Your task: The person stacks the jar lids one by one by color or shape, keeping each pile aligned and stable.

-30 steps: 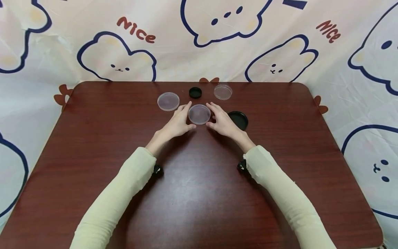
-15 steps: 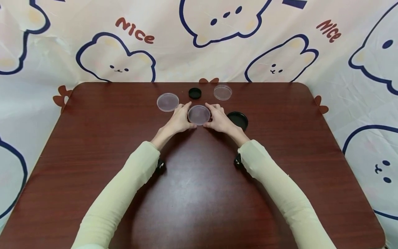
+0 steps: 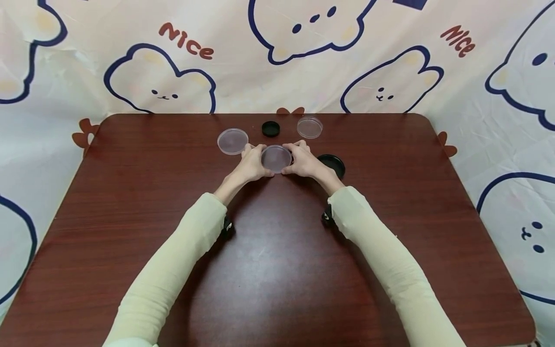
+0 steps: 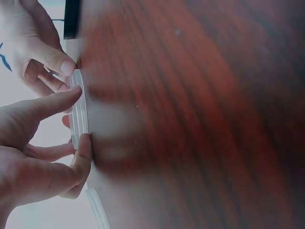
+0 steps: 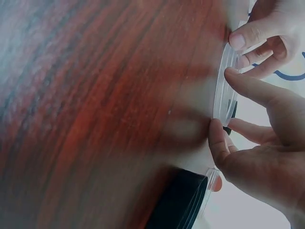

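Observation:
A clear, shallow petri dish lies flat on the table between both hands. My left hand grips its left side, thumb at the near edge and fingers round the far edge. From the right side, my right hand holds the same dish in a mirrored way. In the left wrist view the dish's layered rim shows between the fingertips. The right wrist view also has the fingers on the clear rim. Just behind the right hand sits a large black round dish, partly covered by that hand.
Another clear dish lies beside the left hand's fingers. At the back are a small black round dish and a clear dish. The brown table ends against a printed cloth.
Both hands have closed in on the middle clear dish, going from fingers spread around it to gripping its sides. The dish stays in about the same place; the other dishes have not moved.

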`<state>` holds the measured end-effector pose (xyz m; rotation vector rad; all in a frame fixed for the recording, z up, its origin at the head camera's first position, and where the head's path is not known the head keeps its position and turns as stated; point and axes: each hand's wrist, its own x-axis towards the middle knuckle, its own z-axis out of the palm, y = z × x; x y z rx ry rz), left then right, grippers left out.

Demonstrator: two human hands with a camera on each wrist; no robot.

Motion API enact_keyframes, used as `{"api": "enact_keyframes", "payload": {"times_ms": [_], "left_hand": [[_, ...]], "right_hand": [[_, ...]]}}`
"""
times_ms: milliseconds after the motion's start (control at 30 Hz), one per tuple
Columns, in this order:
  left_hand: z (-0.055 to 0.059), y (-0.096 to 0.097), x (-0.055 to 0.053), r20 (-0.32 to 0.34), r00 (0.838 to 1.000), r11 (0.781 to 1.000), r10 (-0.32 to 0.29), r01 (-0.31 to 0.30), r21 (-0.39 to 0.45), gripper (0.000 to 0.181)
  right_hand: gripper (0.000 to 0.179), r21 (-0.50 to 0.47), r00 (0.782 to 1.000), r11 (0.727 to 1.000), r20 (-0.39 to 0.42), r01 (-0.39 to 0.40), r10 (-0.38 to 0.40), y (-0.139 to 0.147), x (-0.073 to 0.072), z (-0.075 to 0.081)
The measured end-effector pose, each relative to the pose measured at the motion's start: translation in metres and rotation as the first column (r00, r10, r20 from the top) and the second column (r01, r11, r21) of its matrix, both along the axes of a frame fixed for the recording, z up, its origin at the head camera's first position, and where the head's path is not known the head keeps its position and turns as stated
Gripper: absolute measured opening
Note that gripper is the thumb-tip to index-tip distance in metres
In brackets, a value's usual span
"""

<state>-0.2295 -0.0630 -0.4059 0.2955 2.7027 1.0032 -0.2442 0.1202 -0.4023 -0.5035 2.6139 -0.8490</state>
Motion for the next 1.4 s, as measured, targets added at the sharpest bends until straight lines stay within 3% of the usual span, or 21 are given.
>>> {"api": "enact_keyframes", "payload": {"times_ms": [333, 733, 1400], "left_hand": [[0.000, 0.000, 0.003, 0.021, 0.999, 1.000, 0.026, -0.026, 0.006, 0.079], [-0.003, -0.013, 0.014, 0.005, 1.000, 0.999, -0.025, 0.025, 0.025, 0.081], [-0.001, -0.014, 0.048, 0.009, 0.994, 0.986, -0.112, 0.110, 0.129, 0.071]], "right_hand": [[0.076, 0.028, 0.999, 0.999, -0.024, -0.036, 0.037, -0.003, 0.002, 0.002], [0.073, 0.011, 0.997, 0.997, -0.038, -0.074, 0.074, -0.004, 0.012, 0.000], [0.072, -0.021, 0.995, 0.996, -0.052, -0.085, 0.084, 0.010, 0.055, 0.003]]}}
